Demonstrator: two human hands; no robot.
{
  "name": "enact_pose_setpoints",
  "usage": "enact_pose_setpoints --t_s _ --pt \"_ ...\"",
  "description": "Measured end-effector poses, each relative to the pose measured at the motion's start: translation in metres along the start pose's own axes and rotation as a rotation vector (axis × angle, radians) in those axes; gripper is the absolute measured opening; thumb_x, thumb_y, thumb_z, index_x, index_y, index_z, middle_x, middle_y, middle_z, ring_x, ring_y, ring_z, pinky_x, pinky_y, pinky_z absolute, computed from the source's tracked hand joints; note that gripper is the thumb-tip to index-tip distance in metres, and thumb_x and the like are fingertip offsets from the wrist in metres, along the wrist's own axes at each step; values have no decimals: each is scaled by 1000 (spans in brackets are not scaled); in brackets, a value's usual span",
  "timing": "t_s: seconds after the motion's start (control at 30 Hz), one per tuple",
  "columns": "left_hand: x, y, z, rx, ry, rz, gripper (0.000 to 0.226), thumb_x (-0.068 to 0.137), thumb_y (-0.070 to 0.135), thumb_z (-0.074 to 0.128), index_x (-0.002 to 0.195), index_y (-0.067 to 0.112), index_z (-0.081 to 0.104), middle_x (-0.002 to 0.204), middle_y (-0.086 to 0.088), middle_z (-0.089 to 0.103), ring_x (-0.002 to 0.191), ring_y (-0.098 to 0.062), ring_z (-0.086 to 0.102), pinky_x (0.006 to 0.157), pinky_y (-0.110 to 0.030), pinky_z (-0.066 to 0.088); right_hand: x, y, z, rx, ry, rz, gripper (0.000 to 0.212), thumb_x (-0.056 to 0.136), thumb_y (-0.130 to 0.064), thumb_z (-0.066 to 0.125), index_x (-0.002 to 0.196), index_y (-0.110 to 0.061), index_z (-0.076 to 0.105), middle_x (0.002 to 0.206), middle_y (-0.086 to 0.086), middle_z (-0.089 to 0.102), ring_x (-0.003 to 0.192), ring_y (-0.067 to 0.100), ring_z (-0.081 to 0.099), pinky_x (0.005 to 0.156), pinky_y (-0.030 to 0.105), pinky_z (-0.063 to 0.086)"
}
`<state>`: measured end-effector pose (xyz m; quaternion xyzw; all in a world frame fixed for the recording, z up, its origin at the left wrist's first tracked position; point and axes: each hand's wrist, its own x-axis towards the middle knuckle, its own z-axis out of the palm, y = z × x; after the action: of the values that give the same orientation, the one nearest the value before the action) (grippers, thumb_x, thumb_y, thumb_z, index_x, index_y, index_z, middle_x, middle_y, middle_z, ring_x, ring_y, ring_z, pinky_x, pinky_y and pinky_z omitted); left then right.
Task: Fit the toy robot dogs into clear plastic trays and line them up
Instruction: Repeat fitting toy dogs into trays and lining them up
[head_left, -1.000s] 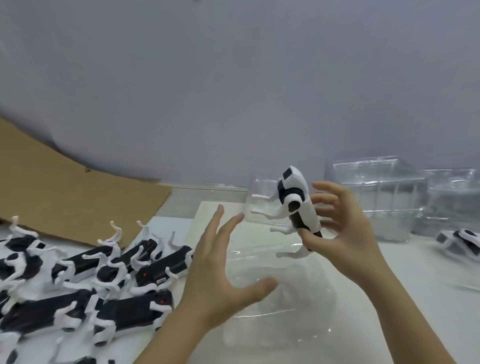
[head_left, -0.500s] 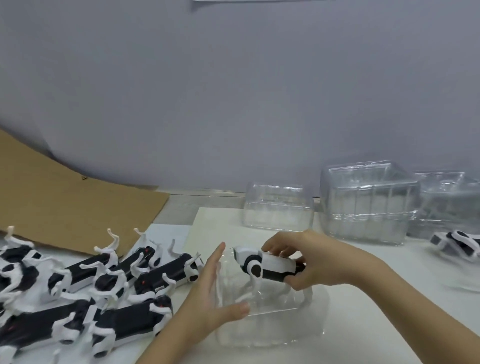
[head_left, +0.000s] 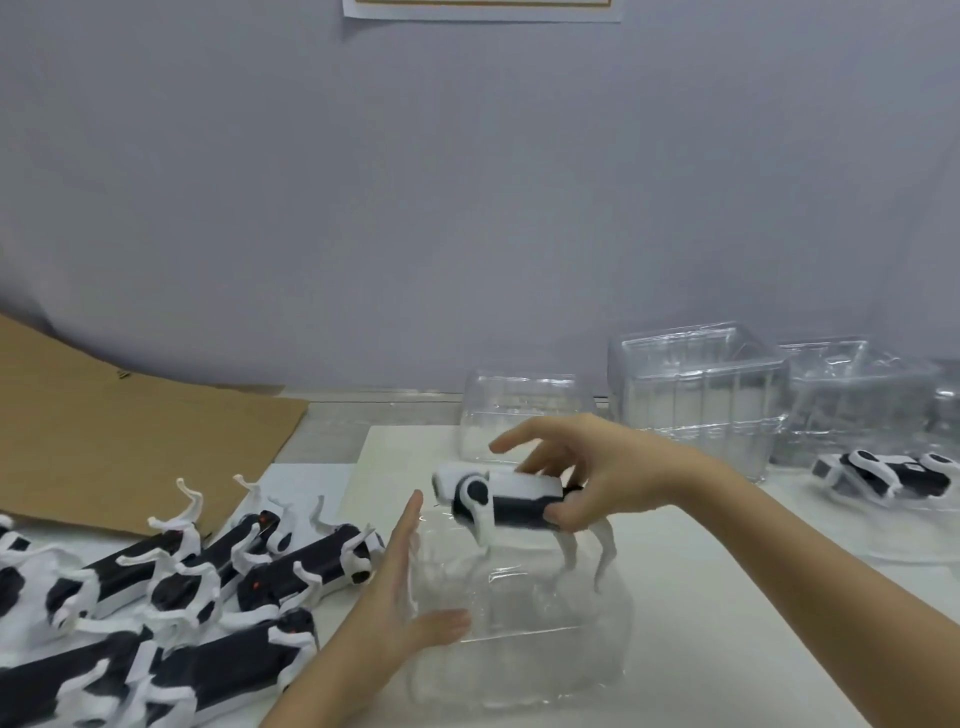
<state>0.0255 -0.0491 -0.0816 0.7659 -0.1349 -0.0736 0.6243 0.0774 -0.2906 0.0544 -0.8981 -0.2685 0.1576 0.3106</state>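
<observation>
My right hand (head_left: 597, 467) grips a black-and-white toy robot dog (head_left: 498, 499) by its back, thumb on the near side, fingers over the top. The dog stands level, head to the left, with its white legs down inside a clear plastic tray (head_left: 519, 623) on the table. My left hand (head_left: 400, 592) presses flat against the tray's left wall, fingers straight, thumb along the near rim.
Several more toy dogs (head_left: 171, 597) lie heaped at the left. Brown cardboard (head_left: 104, 431) lies behind them. Stacks of clear trays (head_left: 696, 395) stand at the back right, a single tray (head_left: 519, 410) beside them. Another dog in a tray (head_left: 893, 475) sits far right.
My right hand turned the dog from upright to level and lowered it, legs first, into the tray. My left hand closed in against the tray's left wall.
</observation>
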Motion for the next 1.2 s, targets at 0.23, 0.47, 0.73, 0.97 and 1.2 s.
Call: enact_pose_setpoints --t_s 0.23,0.47,0.73,0.97,1.2 --pt "-1 5 1 -117 -66 27 126 43 67 87 138 54 6 156 19 -2 145 -1 -6 81 3 37 11 -3 22 -265 -197 100 47 74 -19 68 114 -42 63 101 -19 68 97 10 63 88 39 55" --pt "2 -6 -2 -150 -76 9 113 55 41 81 138 61 8 147 38 -3 142 7 -4 83 4 36 14 6 21 -312 -187 121 52 78 -23 68 125 -45 60 100 -21 68 82 1 60 83 38 57" --pt "2 -8 -3 -220 -52 -63 107 45 31 67 135 64 21 149 38 11 143 8 5 110 -25 13 14 3 24 -401 -258 129 48 90 -29 61 135 -45 51 114 -18 63 91 11 60 79 30 53" --pt "-1 0 0 -252 -29 -62 110 42 33 67 140 55 22 157 25 14 145 5 6 110 -23 14 12 2 48 -618 -224 34 33 97 -19 52 127 -33 53 106 -6 45 99 15 44 83 38 46" --pt "4 13 3 -311 130 -92 127 51 21 80 152 37 3 160 10 6 146 -5 8 112 -30 18 -25 39 55 95 590 172 73 67 -75 55 135 -51 41 121 -20 46 107 -6 46 90 24 41"
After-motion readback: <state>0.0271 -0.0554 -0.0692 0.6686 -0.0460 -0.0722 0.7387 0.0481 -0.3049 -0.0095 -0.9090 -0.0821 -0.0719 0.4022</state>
